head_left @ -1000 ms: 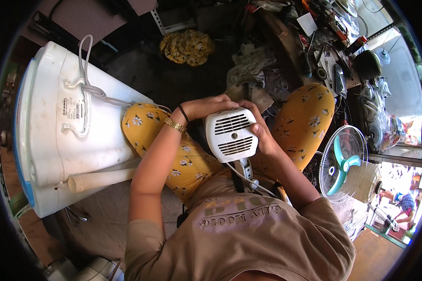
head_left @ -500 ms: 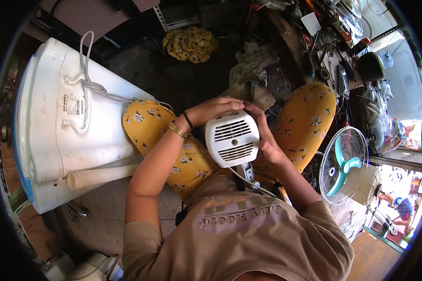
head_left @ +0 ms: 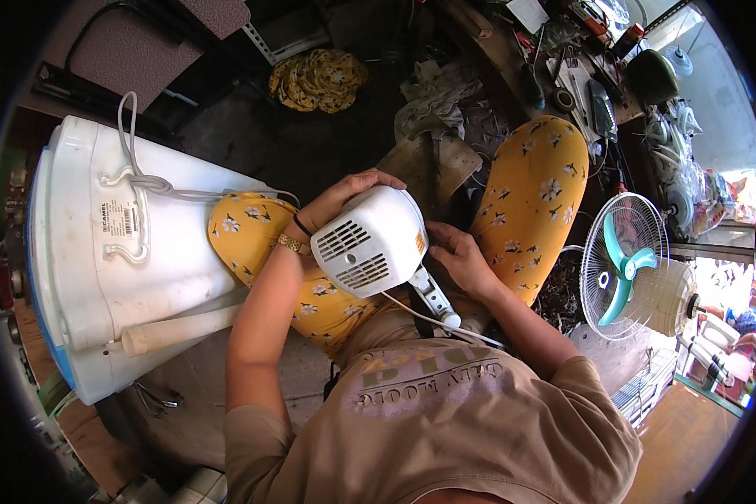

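A white fan motor housing (head_left: 364,245) with slotted vents is in my lap, tilted so its vented end points left and toward me. My left hand (head_left: 354,190) wraps over its far left side, fingers along the upper edge. To the right of the housing is my right hand (head_left: 464,262), thumb and fingers apart, fingertips close to its edge; whether they touch it I cannot tell. A jointed white neck bracket (head_left: 431,296) sticks out from the housing's near right side. A thin white cord (head_left: 420,307) runs from below it to the right. The housing's far face is hidden.
A large white plastic container (head_left: 176,260) with a grey rope stands at my left, a pale pipe (head_left: 176,329) beside it. On the right is a fan with teal blades (head_left: 620,267). Tools clutter a bench (head_left: 500,63) at far right; cloth (head_left: 433,101) lies ahead.
The housing has turned and tilted, its vented end swinging left. My right hand has come off its upper right side and moved lower; my left hand stays on it. The whole view has shifted slightly.
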A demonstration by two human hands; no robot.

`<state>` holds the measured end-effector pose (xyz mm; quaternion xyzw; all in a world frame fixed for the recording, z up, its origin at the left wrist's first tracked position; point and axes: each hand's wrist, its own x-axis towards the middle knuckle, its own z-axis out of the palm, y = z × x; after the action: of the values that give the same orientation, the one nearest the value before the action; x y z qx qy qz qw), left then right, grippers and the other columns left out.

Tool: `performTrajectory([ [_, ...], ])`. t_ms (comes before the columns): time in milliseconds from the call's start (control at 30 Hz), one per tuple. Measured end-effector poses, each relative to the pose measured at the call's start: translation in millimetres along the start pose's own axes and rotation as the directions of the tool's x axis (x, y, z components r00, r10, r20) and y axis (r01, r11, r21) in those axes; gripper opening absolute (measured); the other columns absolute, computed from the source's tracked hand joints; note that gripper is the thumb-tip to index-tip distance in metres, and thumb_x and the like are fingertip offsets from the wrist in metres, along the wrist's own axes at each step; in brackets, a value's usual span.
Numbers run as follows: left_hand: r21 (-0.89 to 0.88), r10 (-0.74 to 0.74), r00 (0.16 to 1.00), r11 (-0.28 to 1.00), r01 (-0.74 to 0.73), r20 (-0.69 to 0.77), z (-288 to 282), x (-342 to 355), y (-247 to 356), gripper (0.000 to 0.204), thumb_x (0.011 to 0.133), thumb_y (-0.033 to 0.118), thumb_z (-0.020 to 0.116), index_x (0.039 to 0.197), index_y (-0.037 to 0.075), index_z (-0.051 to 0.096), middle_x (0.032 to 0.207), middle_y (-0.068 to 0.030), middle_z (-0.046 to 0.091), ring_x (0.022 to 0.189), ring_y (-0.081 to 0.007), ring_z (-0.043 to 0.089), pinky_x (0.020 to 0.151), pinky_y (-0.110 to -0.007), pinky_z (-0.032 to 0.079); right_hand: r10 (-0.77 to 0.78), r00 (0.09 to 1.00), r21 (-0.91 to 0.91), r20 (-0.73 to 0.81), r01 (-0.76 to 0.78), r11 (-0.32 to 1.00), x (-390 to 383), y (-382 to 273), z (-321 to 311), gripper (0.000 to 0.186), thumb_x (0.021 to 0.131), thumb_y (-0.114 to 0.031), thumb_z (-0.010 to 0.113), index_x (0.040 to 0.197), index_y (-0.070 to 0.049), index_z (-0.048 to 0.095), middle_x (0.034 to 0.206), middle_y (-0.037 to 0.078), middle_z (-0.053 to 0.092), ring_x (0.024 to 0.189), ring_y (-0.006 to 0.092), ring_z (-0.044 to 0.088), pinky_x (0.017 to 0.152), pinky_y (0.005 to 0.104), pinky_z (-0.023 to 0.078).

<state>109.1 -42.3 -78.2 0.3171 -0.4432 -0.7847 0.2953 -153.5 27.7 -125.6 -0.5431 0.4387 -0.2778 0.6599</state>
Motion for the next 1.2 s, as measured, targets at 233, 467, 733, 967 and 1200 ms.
performTrajectory([
  [233, -0.044, 0.016, 1.0, 0.999, -0.016, 0.003, 2.1, 0.6, 7.1, 0.063, 0.09, 0.053, 0.052, 0.125, 0.001, 0.055, 0.112, -0.0116, 0.063, 0.104, -0.0178, 0.061, 0.091, -0.032, 0.05, -0.081, 0.993, -0.076, -0.083, 0.075, 0.994, 2.5, 4.9, 3.3, 0.046, 0.085, 0.006, 0.061, 0.129, 0.008, 0.051, 0.121, 0.02, 0.063, 0.113, 0.0228, 0.06, 0.097, 0.0319, 0.046],
  [467, -0.041, 0.049, 0.999, 0.998, -0.05, -0.022, 4.6, -0.8, 14.3, 0.065, 0.09, 0.047, 0.053, 0.134, -0.001, 0.049, 0.117, -0.0125, 0.062, 0.107, -0.0194, 0.061, 0.095, -0.031, 0.048, -0.33, 0.931, -0.323, -0.153, 0.269, 0.907, 4.6, 2.8, 10.7, 0.046, 0.082, 0.007, 0.066, 0.126, 0.005, 0.054, 0.116, 0.025, 0.064, 0.106, 0.03, 0.066, 0.087, 0.0327, 0.052],
  [733, 0.211, -0.005, 1.0, 0.978, 0.007, -0.008, 6.3, 7.9, 22.2, 0.047, 0.097, 0.03, 0.049, 0.132, -0.001, 0.052, 0.114, -0.0116, 0.064, 0.104, -0.0152, 0.061, 0.093, -0.028, 0.048, -0.201, 0.962, -0.104, -0.186, 0.185, 0.977, 2.7, 5.1, 13.4, 0.041, 0.082, 0.011, 0.061, 0.121, 0.005, 0.052, 0.113, 0.022, 0.064, 0.112, 0.0271, 0.063, 0.092, 0.0339, 0.049],
  [967, 0.31, -0.015, 0.999, 0.95, 0.031, -0.051, -3.0, 18.1, -8.9, 0.037, 0.099, 0.03, 0.047, 0.113, 0.0, 0.065, 0.108, -0.0077, 0.067, 0.098, -0.014, 0.061, 0.089, -0.027, 0.047, -0.068, 0.997, -0.304, -0.022, 0.058, 0.951, -3.5, -29.3, 2.4, 0.064, 0.074, 0.0, 0.059, 0.135, 0.001, 0.04, 0.13, 0.022, 0.05, 0.128, 0.0274, 0.048, 0.101, 0.0356, 0.041],
  [1200, 0.256, -0.123, 0.99, 0.957, 0.137, -0.071, 3.7, 28.0, -9.9, 0.042, 0.1, 0.035, 0.043, 0.12, 0.004, 0.064, 0.116, -0.008, 0.066, 0.105, -0.0145, 0.06, 0.094, -0.028, 0.045, -0.536, 0.768, -0.49, 0.351, 0.638, 0.594, 4.3, -130.7, -6.4, 0.099, 0.059, -0.028, 0.086, 0.143, -0.008, 0.038, 0.151, 0.023, 0.027, 0.143, 0.0412, 0.022, 0.114, 0.0494, 0.026],
])
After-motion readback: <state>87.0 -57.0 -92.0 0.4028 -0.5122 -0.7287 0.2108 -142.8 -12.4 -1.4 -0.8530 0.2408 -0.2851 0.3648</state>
